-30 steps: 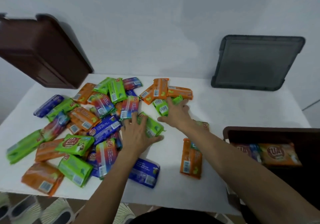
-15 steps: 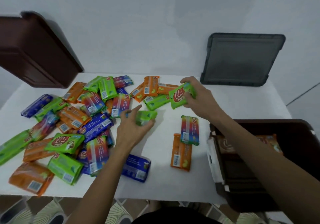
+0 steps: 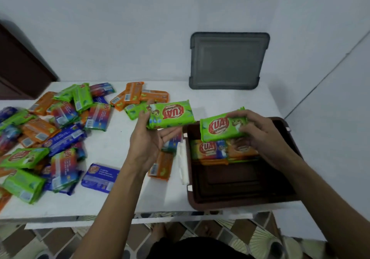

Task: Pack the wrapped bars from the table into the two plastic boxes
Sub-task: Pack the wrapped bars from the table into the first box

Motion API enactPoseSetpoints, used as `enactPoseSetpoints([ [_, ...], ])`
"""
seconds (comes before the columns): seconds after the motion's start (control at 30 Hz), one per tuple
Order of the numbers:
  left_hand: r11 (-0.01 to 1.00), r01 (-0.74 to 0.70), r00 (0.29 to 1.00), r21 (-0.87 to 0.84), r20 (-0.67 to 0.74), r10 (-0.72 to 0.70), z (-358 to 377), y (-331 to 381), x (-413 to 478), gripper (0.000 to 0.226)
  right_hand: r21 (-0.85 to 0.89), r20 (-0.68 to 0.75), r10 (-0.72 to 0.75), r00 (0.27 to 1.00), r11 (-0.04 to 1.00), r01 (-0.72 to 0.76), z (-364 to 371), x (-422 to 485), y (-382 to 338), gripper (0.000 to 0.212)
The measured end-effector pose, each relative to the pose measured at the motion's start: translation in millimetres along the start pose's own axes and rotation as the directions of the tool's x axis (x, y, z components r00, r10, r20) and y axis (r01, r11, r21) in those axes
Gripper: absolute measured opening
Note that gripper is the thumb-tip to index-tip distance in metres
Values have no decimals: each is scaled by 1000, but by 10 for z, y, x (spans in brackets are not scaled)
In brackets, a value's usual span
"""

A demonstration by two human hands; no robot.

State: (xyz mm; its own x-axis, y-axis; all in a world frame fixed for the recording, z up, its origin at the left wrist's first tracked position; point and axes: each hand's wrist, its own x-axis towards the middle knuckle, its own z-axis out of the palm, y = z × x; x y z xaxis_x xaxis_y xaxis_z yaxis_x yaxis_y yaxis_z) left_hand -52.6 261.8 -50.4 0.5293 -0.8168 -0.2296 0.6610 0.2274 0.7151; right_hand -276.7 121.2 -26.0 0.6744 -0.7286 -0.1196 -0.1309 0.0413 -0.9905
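My left hand (image 3: pixel 149 142) holds a green wrapped bar (image 3: pixel 171 114) above the table, just left of the brown plastic box (image 3: pixel 240 198). My right hand (image 3: pixel 262 136) grips a second green bar (image 3: pixel 222 128) over the far end of that box. Inside the box lie a multicoloured bar (image 3: pixel 209 149) and an orange bar (image 3: pixel 242 150) at its far end. A pile of several green, orange, blue and multicoloured bars (image 3: pixel 60 130) covers the left of the white table (image 3: pixel 112 204). An orange bar (image 3: pixel 162 166) lies partly hidden under my left wrist.
A grey lid (image 3: pixel 226 60) leans on the wall at the back right. A dark brown lid or box (image 3: pixel 18 66) leans at the back left. A blue bar (image 3: pixel 100 177) lies alone near the front edge. White folded plastic (image 3: pixel 183 164) lies beside the box.
Both hands have lifted green bars off the table and carried them right, toward the brown box. The view has swung right, bringing the box fully in sight.
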Motion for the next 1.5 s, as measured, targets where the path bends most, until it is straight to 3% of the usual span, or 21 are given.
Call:
enactPoseSetpoints([
  [0.2, 994, -46, 998, 100, -35, 50, 184, -295, -54, 39, 9, 170, 158, 973, 987, -162, -95, 49, 355, 25],
  [0.3, 993, -44, 998, 106, -42, 49, 183, -388, -63, 40, -232, 148, 178, 973, 962, -141, -12, 103, 488, 27],
  [0.37, 992, -54, 997, 117, -43, 60, 168, -407, -61, 40, -438, 143, 152, 978, 896, -75, 10, 113, 589, 29],
  [0.47, 978, -69, 996, 194, -36, 77, 179, -425, -50, 36, -616, 139, 120, 983, 788, -9, -17, 96, 652, 29],
  [0.57, 933, -70, 994, 353, -50, 94, 228, -411, -48, 25, -814, 140, -26, 990, 567, 130, -58, 63, 502, 33],
  [0.6, 907, -69, 993, 416, -55, 101, 250, -398, -55, 25, -801, 104, -108, 989, 580, 148, -70, 58, 435, 32],
  [0.67, 851, -73, 993, 520, -41, 111, 320, -359, -68, 25, -627, -3, -216, 976, 761, 167, -80, 61, 268, 24],
  [0.7, 822, -80, 994, 564, -18, 108, 371, -339, -77, 26, -467, -12, -209, 978, 866, 179, -77, 67, 174, 22],
  [0.77, 753, -106, 994, 650, 59, 90, 478, -312, -86, 27, -202, 80, -173, 982, 962, 186, -63, 95, 31, 26],
  [0.93, 654, -115, 993, 748, 105, 54, 696, -361, -20, 39, -52, 304, -63, 951, 995, 83, -113, 107, -22, 42],
  [1.07, 706, -81, 996, 704, 73, 42, 725, -382, 5, 39, -95, 317, 34, 948, 995, -4, -283, 19, -30, 61],
  [1.13, 590, -196, 979, 783, 118, 169, 614, -396, 22, 28, -107, 239, 48, 970, 994, -22, -420, -35, 12, 51],
  [1.2, 386, -314, 929, 867, 197, 313, 452, -428, 40, 22, -102, 122, 26, 992, 995, -13, -555, -80, 90, 32],
  [1.27, 187, -382, 868, 905, 281, 410, 310, -475, 51, 23, -220, 6, -23, 1000, 975, 23, -645, -106, 191, 17],
  [1.37, -51, -440, 783, 897, 411, 468, 199, -544, 56, 22, -317, -105, 3, 994, 948, -36, -670, -111, 399, 20],
  [1.5, -238, -415, 743, 878, 478, 468, 133, -648, 67, 22, -304, -117, 110, 987, 942, -141, -674, -76, 609, 24],
])
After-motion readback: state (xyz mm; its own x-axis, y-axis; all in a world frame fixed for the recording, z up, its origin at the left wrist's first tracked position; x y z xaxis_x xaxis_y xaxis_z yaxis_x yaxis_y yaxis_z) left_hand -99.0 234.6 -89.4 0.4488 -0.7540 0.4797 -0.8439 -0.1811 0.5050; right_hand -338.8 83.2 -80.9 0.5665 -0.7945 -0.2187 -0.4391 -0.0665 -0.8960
